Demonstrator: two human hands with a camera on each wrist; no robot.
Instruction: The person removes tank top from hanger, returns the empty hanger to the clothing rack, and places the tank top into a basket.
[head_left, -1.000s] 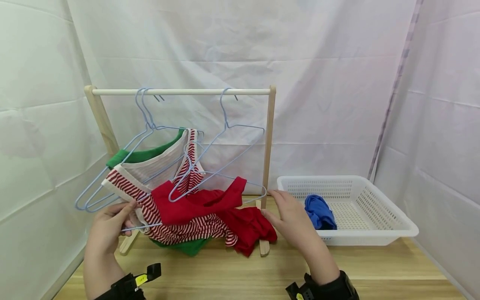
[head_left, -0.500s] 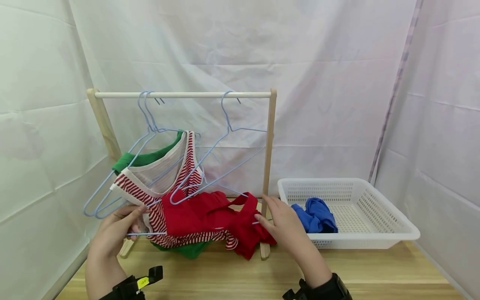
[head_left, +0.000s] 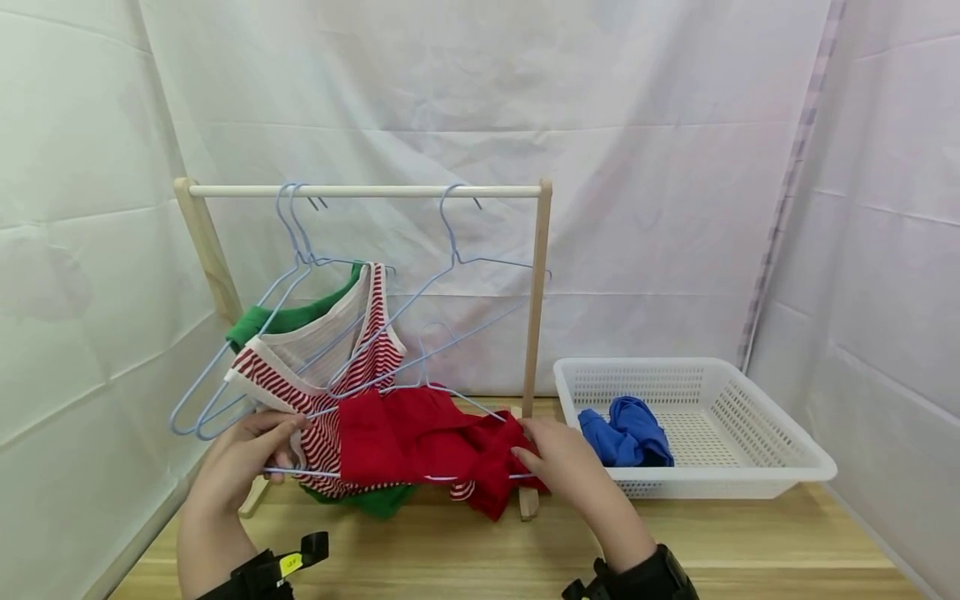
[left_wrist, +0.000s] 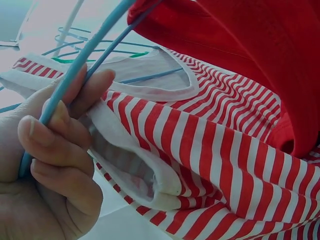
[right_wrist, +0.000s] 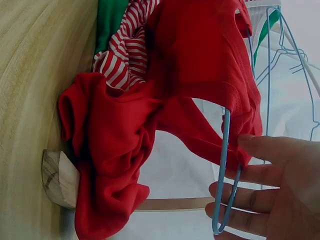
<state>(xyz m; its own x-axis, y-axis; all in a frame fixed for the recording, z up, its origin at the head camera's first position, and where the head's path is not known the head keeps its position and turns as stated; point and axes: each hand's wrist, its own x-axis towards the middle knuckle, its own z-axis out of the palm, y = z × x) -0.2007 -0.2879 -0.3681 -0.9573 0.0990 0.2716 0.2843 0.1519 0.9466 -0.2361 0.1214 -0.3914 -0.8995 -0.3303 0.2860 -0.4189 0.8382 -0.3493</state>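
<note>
My left hand (head_left: 242, 454) grips one end of a light-blue wire hanger (left_wrist: 75, 70), its fingers curled round the wire. A red top (head_left: 408, 433) lies along this hanger, whose hook points up behind the cloth. At the other end my right hand (head_left: 564, 458) pinches the red top's edge, thumb on the cloth and fingers behind, as the right wrist view shows. That hanger end (right_wrist: 222, 175) pokes out through the red top's opening. Right behind hangs a red-and-white striped top (left_wrist: 200, 130), partly covered by the red one.
A rack rail (head_left: 375, 192) carries several hangers, including a bare hanger (head_left: 453, 242) in front of the red top. A green garment (head_left: 258, 323) hangs behind the striped one. At right, a white basket (head_left: 780, 479) holds a blue garment (head_left: 630, 433). A wooden foot (right_wrist: 60, 177) sits under the red cloth.
The red top has spread along the hanger and come lower. My right hand has moved slightly left and down and now pinches its edge. My left hand keeps its grip, shifting slightly right.
</note>
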